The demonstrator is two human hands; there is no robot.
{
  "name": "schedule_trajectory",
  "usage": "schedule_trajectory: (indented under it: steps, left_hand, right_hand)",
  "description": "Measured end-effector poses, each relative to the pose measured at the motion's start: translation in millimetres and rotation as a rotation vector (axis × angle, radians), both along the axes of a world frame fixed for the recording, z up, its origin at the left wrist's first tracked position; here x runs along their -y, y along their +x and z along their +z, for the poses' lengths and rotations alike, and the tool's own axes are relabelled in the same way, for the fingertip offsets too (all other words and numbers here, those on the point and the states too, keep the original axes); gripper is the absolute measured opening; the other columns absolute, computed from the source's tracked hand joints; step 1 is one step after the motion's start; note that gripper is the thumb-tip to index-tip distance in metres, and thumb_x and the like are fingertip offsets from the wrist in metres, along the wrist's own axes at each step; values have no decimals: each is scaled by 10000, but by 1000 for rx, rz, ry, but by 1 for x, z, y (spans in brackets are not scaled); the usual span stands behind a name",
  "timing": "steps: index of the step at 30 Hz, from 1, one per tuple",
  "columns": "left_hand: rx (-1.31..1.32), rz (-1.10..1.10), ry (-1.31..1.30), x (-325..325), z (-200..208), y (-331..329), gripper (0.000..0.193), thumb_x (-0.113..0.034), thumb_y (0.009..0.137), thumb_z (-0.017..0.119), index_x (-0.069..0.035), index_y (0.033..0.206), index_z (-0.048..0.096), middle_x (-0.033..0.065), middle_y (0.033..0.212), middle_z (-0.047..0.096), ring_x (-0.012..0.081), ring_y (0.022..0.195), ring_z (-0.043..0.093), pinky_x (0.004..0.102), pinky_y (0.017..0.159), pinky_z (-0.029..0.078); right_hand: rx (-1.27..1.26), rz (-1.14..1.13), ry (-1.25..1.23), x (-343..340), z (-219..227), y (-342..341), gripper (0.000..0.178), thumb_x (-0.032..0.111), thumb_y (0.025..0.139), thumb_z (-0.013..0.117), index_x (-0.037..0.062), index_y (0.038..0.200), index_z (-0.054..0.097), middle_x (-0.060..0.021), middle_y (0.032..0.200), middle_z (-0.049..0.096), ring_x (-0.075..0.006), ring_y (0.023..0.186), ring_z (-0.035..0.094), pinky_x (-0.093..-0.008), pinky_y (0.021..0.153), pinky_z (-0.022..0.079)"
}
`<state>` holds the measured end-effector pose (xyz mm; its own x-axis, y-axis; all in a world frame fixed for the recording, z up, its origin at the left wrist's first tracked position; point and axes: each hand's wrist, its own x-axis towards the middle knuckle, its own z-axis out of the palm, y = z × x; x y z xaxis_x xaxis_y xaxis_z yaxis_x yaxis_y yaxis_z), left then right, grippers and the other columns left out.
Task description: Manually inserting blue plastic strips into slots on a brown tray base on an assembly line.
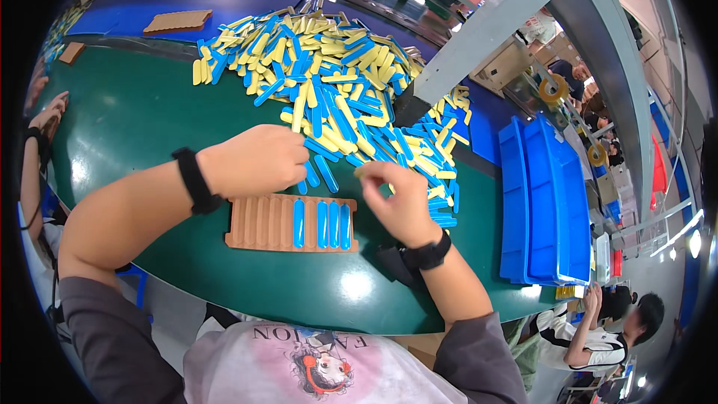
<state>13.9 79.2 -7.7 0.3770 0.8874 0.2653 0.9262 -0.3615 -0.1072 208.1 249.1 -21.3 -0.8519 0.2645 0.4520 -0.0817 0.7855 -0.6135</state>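
Observation:
A brown slotted tray point(258, 223) lies on the green table in front of me. Several slim, round-ended blue pieces point(322, 224) sit in slots at its right end, with one bare slot between them. My left hand point(258, 158) is closed above the tray's far edge, knuckles up, its fingertips hidden. Just under it a blue piece point(302, 188) shows. My right hand point(400, 198) hovers right of the tray, thumb and forefinger pinched together beside the heap. A small yellowish bit shows at those fingertips, too little to name.
A big heap of blue and yellow pieces point(321, 97) covers the far middle of the table point(134, 120). Stacked blue bins point(553, 202) stand at the right. A grey metal post point(493, 30) comes down into the heap. Another brown tray point(178, 22) lies far left; another person's hand point(51, 114) rests at the left edge.

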Motion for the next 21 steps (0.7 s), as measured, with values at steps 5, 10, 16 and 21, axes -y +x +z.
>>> schedule_trajectory:
  steps: [5,10,16,21]
  left_hand:
    - [51,-75,16,39,5,28,110,-135,686,644,-61,701,564,55,751,546,206,743,564,339,655,475]
    - [39,-77,-19,53,-10,35,126,-116,700,647,-19,776,619,62,788,598,201,786,592,316,686,487]
    - [46,-45,37,59,-17,37,285,-112,727,633,13,982,661,101,1012,656,211,956,602,315,783,487]
    - [130,-31,-48,58,-14,30,282,-129,771,611,-19,1026,659,82,1085,635,213,1042,562,343,860,449]
  right_hand:
    - [-71,510,431,39,10,2,224,30,694,676,-11,902,604,-147,1027,635,-309,940,645,-371,790,546]
    - [-3,517,648,45,8,4,237,84,698,665,-12,900,584,-144,1023,611,-304,1001,623,-383,816,541]
    - [129,517,646,40,4,0,267,82,700,643,-27,941,607,-133,1006,621,-285,1050,584,-377,855,499]
    - [131,455,680,43,9,1,273,61,687,639,-45,938,650,-125,1035,628,-278,1075,564,-381,882,468]
